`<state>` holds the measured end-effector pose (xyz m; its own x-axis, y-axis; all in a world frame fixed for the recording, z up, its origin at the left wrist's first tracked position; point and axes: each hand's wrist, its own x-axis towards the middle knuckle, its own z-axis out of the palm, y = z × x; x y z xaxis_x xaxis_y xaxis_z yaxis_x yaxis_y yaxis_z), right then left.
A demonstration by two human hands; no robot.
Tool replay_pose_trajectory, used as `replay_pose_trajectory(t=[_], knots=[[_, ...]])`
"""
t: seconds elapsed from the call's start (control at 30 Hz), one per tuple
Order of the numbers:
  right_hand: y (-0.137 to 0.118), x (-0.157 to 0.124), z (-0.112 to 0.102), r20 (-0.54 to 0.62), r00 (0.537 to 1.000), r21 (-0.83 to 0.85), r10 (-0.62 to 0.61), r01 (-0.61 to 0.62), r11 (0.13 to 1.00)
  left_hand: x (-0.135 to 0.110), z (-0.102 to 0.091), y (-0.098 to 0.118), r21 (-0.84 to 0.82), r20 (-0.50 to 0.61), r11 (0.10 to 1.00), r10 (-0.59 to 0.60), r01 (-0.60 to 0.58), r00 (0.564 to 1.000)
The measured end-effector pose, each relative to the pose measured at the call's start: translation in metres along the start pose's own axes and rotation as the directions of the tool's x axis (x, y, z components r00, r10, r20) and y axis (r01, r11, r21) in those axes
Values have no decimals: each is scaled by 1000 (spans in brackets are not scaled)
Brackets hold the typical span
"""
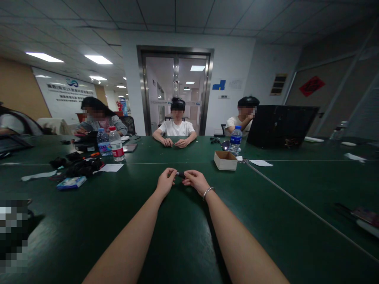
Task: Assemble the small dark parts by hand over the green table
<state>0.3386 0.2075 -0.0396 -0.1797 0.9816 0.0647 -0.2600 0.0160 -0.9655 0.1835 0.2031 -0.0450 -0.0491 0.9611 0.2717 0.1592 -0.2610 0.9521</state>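
Observation:
A small dark stick-shaped object [180, 175], its exact kind unclear, is stretched between my two hands just above the green table [177, 221]. Its left end, which looks lighter, is pinched by the fingertips of my left hand [166, 182]. My right hand [197, 181], with a silver bracelet [208, 192] at the wrist, grips the dark right end. The fingers cover part of the object at both ends. Beyond my right hand stands an open cardboard box [225, 165].
Two bottles [116, 146], a heap of black gear [83, 167] and a blue-white packet [71, 183] are at left. Behind the box stands a blue-capped bottle [235, 141], near a large black case [280, 125]. Facing me sits a person [177, 128], with others at either side.

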Motion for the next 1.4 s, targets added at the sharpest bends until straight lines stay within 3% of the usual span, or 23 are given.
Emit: replay_pose_trajectory(t=[1.13,1.4], knots=[[0,-2,-3,69,997,34,-28,26,999,0,-6,4,115,-31,985,-123,126,992],[1,-1,-5,64,998,26,-18,17,1000,1,-7,-1,-4,20,998,-55,55,998]])
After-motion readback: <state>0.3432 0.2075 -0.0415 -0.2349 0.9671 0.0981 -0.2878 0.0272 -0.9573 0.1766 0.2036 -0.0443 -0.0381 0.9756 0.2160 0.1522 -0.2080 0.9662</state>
